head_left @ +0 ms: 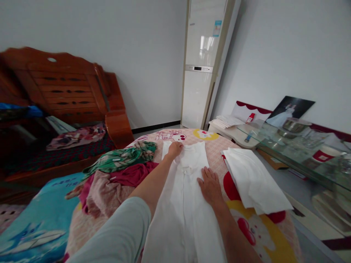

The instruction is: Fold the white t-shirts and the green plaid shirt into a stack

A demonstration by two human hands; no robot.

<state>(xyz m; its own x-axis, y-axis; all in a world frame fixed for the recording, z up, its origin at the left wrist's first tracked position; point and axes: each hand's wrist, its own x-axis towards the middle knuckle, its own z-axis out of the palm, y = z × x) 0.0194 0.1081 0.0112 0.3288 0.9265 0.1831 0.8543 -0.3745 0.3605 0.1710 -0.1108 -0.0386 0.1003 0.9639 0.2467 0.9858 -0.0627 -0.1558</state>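
A long white garment [175,215] lies lengthwise on the round table in front of me, its sides folded in to a seam down the middle. At its far end, my left hand [175,149] has its fingers closed on the white cloth near the top edge. My right hand [210,184] rests flat on the garment's right side, fingers spread. Whether it is a shirt or another piece of clothing I cannot tell. To the right lies a folded white cloth [253,179].
Left of the garment are a crumpled green plaid cloth [123,160], a magenta cloth [134,173] and a pinkish one [109,193]. The tablecloth [216,144] has cartoon prints. A glass shelf [296,155] stands right, a wooden bench [65,87] left, an air conditioner [199,95] behind.
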